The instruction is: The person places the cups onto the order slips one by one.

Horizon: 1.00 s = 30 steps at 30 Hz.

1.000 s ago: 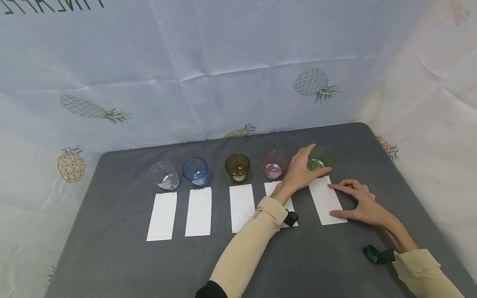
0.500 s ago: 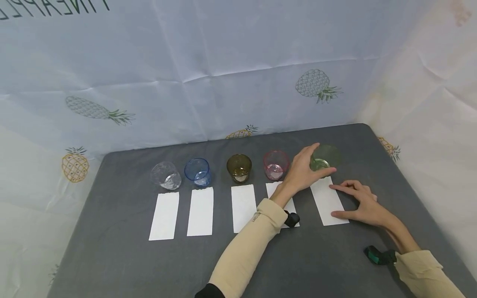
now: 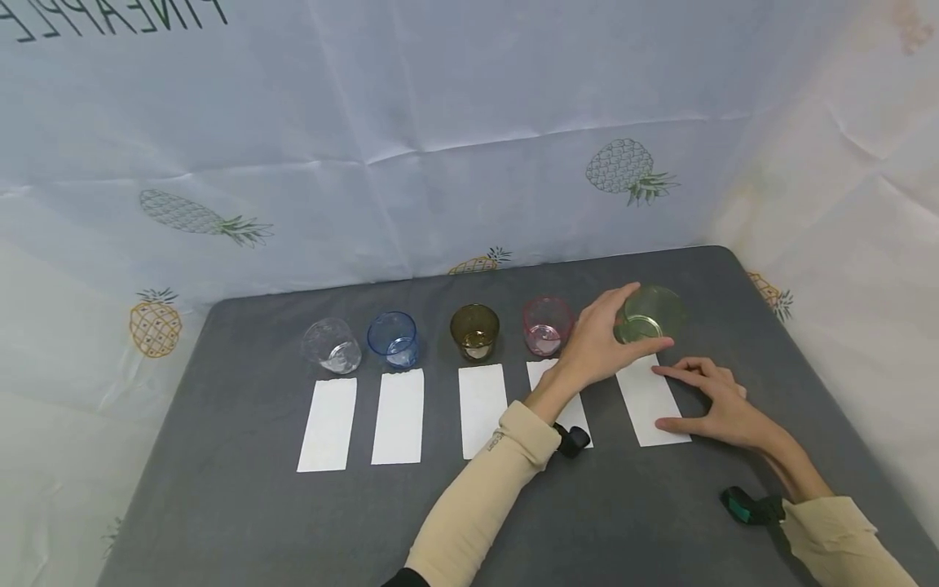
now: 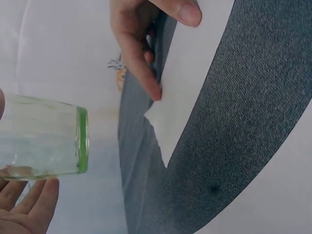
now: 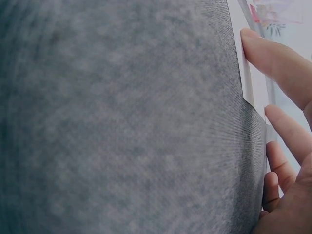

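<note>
Left hand (image 3: 597,346) is wrapped around the green cup (image 3: 649,315), tipped in the air over the far end of the paper strip (image 3: 651,397). Right hand (image 3: 715,403) pins the strip with flat fingers. A loose hold could let the cup slide out and knock the pink cup (image 3: 546,324).

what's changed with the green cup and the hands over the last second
The left hand grips the green see-through plastic cup and has lifted it off the grey table, tipping it further over to the right. The right hand stays pressed on the rightmost white paper strip. The clear, blue, brown and pink cups have not moved.
</note>
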Each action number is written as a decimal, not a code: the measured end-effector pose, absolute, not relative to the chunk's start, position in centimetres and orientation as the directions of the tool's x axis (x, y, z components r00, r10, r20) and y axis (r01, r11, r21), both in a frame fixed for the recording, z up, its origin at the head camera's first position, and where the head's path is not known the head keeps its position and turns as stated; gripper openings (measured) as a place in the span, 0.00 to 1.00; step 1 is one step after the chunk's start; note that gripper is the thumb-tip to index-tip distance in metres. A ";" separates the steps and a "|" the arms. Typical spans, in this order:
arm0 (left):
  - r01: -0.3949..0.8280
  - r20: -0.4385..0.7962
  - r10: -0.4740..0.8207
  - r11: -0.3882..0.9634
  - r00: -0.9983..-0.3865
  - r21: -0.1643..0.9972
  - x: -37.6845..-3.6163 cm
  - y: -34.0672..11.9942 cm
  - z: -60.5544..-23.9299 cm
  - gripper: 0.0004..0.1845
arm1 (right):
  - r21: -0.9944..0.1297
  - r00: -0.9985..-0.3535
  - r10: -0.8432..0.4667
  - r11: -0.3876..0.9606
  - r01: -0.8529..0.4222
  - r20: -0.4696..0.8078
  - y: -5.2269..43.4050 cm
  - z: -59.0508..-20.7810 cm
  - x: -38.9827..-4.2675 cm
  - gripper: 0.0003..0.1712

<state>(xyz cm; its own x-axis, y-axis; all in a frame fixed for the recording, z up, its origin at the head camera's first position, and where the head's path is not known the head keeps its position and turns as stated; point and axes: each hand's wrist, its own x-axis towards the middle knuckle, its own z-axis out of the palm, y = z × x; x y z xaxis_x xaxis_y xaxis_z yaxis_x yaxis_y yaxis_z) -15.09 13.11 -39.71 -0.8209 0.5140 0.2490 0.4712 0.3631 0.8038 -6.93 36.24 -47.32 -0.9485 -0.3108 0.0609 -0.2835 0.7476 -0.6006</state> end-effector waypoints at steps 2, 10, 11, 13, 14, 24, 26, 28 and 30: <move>0.475 0.254 0.524 0.347 -0.813 0.809 -14.8 13.0 -39.5 0.44 | -0.600 -0.949 -0.310 0.749 -0.283 0.060 36.2 -47.3 -6.9 0.45; 0.460 0.250 0.536 0.302 -0.806 0.835 -13.8 12.8 -39.5 0.44 | -0.617 -0.947 -0.316 0.735 -0.282 0.056 36.4 -47.4 -6.8 0.45; 0.457 0.246 0.538 0.301 -0.806 0.837 -13.7 12.8 -39.5 0.44 | -0.622 -0.948 -0.315 0.732 -0.278 0.052 36.4 -47.3 -6.8 0.45; 0.454 0.237 0.543 0.308 -0.806 0.836 -13.5 12.7 -39.5 0.44 | -0.627 -0.948 -0.315 0.729 -0.272 0.046 36.4 -47.2 -6.8 0.44; 0.454 0.236 0.546 0.308 -0.804 0.836 -13.4 12.7 -39.4 0.43 | -0.629 -0.948 -0.315 0.729 -0.270 0.043 36.3 -47.1 -6.8 0.44; 0.462 0.226 0.584 0.294 -0.780 0.837 -11.8 12.8 -39.3 0.43 | -0.629 -0.956 -0.292 0.742 -0.231 0.006 36.4 -46.8 -6.7 0.43; 0.465 0.228 0.586 0.293 -0.777 0.835 -11.6 12.9 -39.5 0.43 | -0.646 -0.956 -0.294 0.729 -0.226 0.003 36.5 -46.8 -6.8 0.44; 0.471 0.229 0.588 0.299 -0.776 0.830 -11.4 12.9 -39.8 0.44 | -0.661 -0.954 -0.301 0.714 -0.231 0.008 36.5 -46.7 -6.8 0.45; 0.469 0.228 0.588 0.297 -0.776 0.832 -11.1 12.9 -40.0 0.44 | -0.663 -0.951 -0.308 0.711 -0.236 0.008 36.5 -46.7 -6.9 0.45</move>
<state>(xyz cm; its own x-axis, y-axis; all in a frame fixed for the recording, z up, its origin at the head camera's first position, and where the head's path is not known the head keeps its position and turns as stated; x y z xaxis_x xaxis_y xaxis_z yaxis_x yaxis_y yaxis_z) -11.14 12.93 -39.96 -0.7760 0.5880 0.2280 0.4692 0.2966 0.8318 -6.89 36.52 -46.72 -0.9514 -0.3080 0.0082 -0.2357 0.7105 -0.6630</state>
